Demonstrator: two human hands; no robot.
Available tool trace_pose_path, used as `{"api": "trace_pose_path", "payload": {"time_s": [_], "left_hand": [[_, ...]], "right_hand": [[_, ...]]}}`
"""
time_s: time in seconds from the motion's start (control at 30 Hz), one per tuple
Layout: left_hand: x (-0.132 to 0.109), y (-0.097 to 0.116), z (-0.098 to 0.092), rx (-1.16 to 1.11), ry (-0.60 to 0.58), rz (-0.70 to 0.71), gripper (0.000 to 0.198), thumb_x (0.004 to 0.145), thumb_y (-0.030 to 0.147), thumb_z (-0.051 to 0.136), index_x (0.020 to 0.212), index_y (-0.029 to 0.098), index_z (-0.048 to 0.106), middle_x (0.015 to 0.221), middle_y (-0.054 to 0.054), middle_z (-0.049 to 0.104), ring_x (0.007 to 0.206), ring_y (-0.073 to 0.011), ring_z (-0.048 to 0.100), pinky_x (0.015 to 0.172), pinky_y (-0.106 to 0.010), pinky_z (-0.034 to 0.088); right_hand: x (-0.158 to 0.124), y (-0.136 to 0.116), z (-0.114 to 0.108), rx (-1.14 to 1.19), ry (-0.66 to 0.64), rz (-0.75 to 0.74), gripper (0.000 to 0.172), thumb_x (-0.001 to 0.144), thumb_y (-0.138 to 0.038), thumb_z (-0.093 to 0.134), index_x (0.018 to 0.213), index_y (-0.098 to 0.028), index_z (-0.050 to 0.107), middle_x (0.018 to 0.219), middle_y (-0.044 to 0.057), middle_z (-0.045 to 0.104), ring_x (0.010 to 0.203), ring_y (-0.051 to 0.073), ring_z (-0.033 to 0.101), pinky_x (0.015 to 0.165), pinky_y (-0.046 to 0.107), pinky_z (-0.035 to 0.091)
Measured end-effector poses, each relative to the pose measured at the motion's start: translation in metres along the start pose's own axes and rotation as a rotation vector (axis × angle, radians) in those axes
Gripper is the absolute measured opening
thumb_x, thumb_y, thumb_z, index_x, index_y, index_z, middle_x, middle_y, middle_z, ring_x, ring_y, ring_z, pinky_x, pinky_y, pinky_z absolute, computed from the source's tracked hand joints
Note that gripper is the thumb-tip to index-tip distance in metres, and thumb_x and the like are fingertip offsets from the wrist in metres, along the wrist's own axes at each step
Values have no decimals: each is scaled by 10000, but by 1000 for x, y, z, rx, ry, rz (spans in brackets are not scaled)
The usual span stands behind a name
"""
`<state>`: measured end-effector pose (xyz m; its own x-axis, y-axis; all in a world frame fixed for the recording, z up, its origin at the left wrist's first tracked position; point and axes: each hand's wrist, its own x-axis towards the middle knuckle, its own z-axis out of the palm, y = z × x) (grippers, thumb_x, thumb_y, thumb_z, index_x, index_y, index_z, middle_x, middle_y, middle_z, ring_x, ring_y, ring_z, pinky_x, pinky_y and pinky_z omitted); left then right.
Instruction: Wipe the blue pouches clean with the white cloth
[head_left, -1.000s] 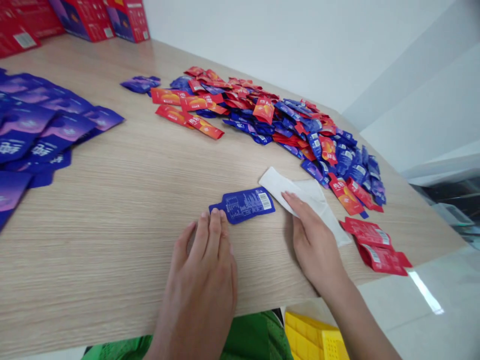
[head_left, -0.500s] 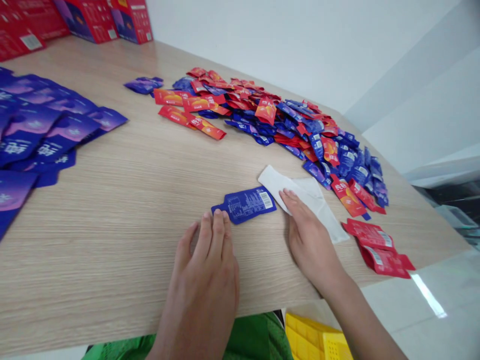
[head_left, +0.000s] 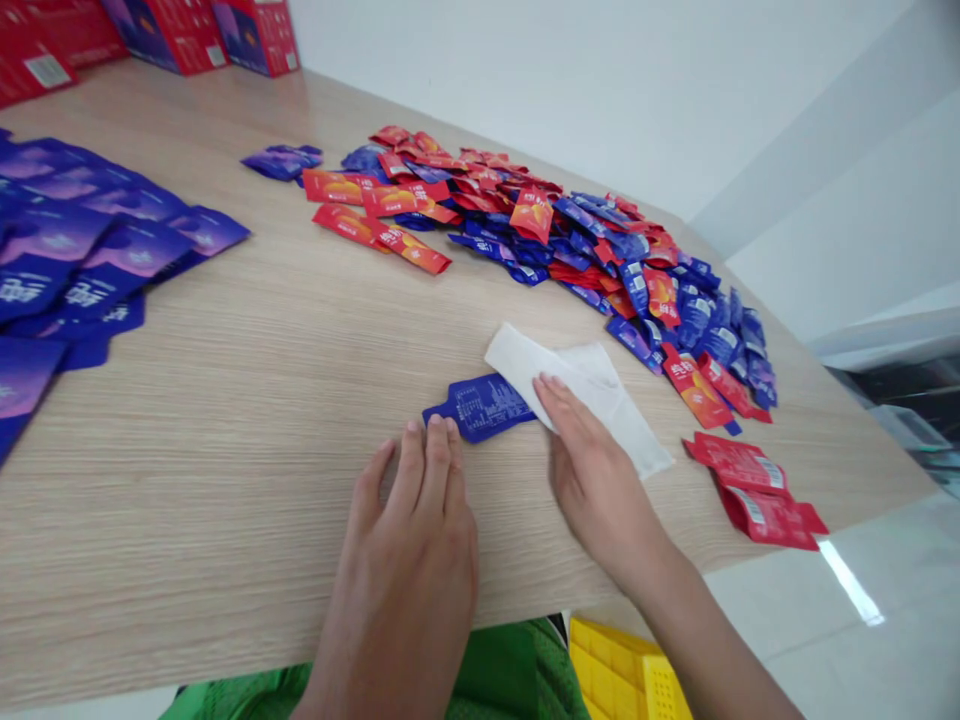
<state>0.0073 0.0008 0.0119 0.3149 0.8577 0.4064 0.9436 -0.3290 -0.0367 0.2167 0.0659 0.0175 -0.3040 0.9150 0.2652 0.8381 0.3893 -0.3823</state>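
A blue sachet (head_left: 475, 408) lies printed side up near the front of the wooden table (head_left: 225, 420). My left hand (head_left: 409, 560) rests flat with its fingers stretched out, the fingertips touching the sachet's narrow left end. My right hand (head_left: 589, 475) lies flat with its fingers pressed on a white cloth (head_left: 581, 390). The cloth's left end overlaps the sachet's right end and hides its barcode.
A long heap of red and blue sachets (head_left: 570, 245) runs across the far right of the table. Two red sachets (head_left: 757, 490) lie at the right edge. Flat purple-blue packs (head_left: 82, 250) cover the left. Red boxes (head_left: 187, 30) stand at the back. A yellow crate (head_left: 622, 680) sits below.
My right hand has slid the white cloth to the left, so it now covers the blue sachet's right end. My left hand has stayed on the sachet's left end.
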Motion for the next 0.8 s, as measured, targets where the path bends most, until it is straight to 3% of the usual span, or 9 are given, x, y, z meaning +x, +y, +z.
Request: {"api": "trace_pose_path", "payload": {"time_s": [0.1, 0.2, 0.33, 0.4, 0.5, 0.63, 0.73, 0.8], "left_hand": [[2, 2, 1, 5, 6, -19, 576, 953, 96, 456, 1488, -101, 535, 1526, -302, 638, 1437, -411, 606, 1156, -565, 536], [2, 3, 1, 12, -4, -12, 572, 967, 121, 438, 1491, -82, 546, 1544, -287, 629, 1449, -398, 601, 1160, -556, 545], [1, 3, -1, -4, -111, -36, 604, 965, 153, 458, 1553, 53, 551, 1593, -236, 606, 1533, -387, 524, 1243, -581, 488], [0, 2, -1, -2, -123, -34, 604, 963, 148, 458, 1552, 54, 555, 1594, -239, 603, 1536, -390, 521, 1240, -584, 490], [0, 0, 1, 7, -69, -10, 594, 967, 129, 442, 1524, -63, 523, 1583, -286, 593, 1491, -404, 563, 1188, -571, 530], [2, -2, 4, 16, -10, 23, 573, 982, 140, 427, 1495, -93, 535, 1530, -285, 641, 1418, -399, 628, 1129, -543, 568], [2, 0, 4, 26, 3, 13, 572, 979, 133, 413, 1484, -102, 541, 1527, -291, 641, 1411, -402, 634, 1127, -547, 569], [2, 2, 3, 28, -24, -15, 583, 969, 127, 414, 1499, -79, 543, 1551, -287, 623, 1447, -397, 606, 1166, -557, 544]], "right_hand": [[-1, 3, -8, -4, 83, 61, 628, 1035, -70, 406, 1634, -205, 537, 1655, 129, 571, 1569, 276, 509, 1317, 618, 392], [5, -25, -6, 89, 119, -21, 622, 1071, -81, 372, 1657, -245, 500, 1682, 84, 544, 1599, 226, 463, 1337, 565, 377], [16, -57, 8, 130, -74, -248, 737, 975, 14, 350, 1672, -193, 466, 1705, 85, 514, 1636, 178, 389, 1355, 487, 364], [19, -51, 12, 85, -137, -276, 738, 935, 40, 339, 1637, -115, 506, 1694, 122, 524, 1637, 193, 390, 1367, 490, 339], [16, -18, 7, -5, -83, -141, 700, 950, 37, 337, 1621, -54, 514, 1700, 176, 499, 1626, 228, 416, 1366, 517, 336], [7, 17, -10, -30, 20, 25, 602, 1036, -71, 403, 1619, -130, 544, 1668, 179, 539, 1574, 276, 501, 1329, 594, 378], [4, 1, -13, 57, 76, 11, 594, 1079, -106, 409, 1650, -232, 513, 1675, 112, 548, 1579, 254, 494, 1329, 595, 376], [5, -21, -7, 116, 42, -96, 690, 1054, -43, 386, 1700, -282, 429, 1712, 67, 505, 1617, 216, 430, 1340, 560, 373]]}}
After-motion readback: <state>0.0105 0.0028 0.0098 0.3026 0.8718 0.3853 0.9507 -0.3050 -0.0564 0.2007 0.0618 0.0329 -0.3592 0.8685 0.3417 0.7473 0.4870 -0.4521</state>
